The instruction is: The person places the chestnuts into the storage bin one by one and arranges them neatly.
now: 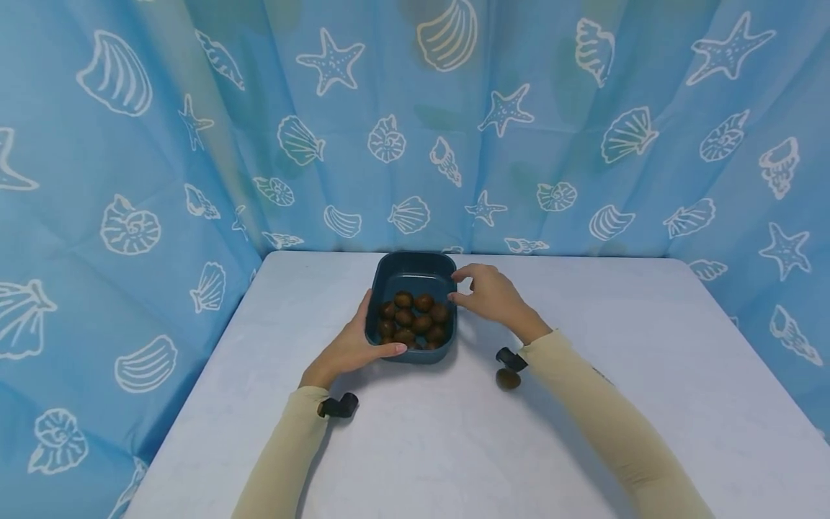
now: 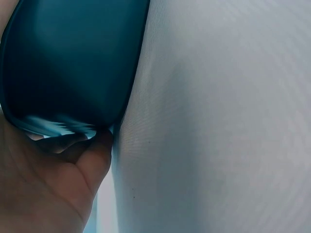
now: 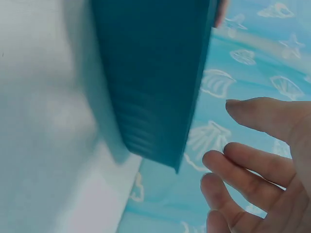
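A dark blue-green rectangular container with rounded corners stands near the table's far edge. Several brown, egg-shaped fruits, much like kiwis, are gathered in its near half. My left hand grips the container at its near left corner, thumb along the front rim; the left wrist view shows the fingers curled against the wall. Just off the right rim is my right hand, thumb and fingers parted. In the right wrist view its loosely bent fingers hold nothing and stay apart from the container wall.
A single brown fruit lies on the white-covered table, below the right wrist and beside its black wrist camera. Behind the table hangs a blue curtain with white shells and starfish.
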`<state>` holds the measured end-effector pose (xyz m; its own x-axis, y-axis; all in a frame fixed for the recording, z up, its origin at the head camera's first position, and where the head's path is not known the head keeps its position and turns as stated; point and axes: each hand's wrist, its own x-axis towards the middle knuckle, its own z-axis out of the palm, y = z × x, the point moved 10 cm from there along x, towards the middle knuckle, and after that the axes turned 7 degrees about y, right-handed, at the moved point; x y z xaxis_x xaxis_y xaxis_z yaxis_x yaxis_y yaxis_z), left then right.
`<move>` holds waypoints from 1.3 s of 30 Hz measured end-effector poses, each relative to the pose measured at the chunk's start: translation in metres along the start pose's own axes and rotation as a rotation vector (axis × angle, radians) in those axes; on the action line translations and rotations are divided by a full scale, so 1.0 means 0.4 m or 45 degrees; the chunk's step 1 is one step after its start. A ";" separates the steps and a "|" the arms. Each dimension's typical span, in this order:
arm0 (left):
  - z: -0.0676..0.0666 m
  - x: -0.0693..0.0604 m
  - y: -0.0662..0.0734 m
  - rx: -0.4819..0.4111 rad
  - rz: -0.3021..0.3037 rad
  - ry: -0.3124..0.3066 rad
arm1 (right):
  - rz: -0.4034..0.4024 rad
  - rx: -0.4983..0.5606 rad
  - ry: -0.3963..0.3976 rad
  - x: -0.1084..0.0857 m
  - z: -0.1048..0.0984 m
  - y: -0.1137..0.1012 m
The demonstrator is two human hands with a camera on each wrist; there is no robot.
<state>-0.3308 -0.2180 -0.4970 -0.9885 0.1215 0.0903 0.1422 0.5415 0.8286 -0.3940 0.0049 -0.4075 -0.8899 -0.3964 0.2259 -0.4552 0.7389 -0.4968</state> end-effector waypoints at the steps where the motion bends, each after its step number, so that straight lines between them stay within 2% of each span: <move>1: -0.001 -0.001 -0.001 0.010 -0.004 0.000 | 0.011 0.012 0.011 -0.005 -0.010 0.006; 11: -0.005 -0.007 0.004 0.021 0.000 -0.008 | 0.053 0.113 0.149 -0.096 -0.090 0.068; 20: -0.007 -0.011 -0.003 0.019 -0.030 -0.011 | 0.065 0.158 0.167 -0.183 -0.086 0.104; 26: -0.001 -0.007 -0.005 0.009 -0.036 -0.019 | 0.035 0.127 0.127 -0.224 -0.055 0.120; 31: 0.003 -0.006 -0.002 0.024 -0.046 -0.027 | -0.018 0.127 0.089 -0.237 -0.036 0.116; 36: -0.003 -0.010 0.007 0.018 -0.026 -0.018 | 0.021 0.136 -0.090 -0.243 -0.004 0.122; 39: -0.002 -0.013 0.001 0.020 -0.047 -0.028 | 0.059 0.133 -0.203 -0.253 0.014 0.127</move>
<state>-0.3255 -0.2191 -0.4966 -0.9917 0.1191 0.0475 0.1065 0.5592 0.8221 -0.3270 0.0795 -0.4602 -0.8899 -0.4508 0.0690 -0.4008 0.7010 -0.5899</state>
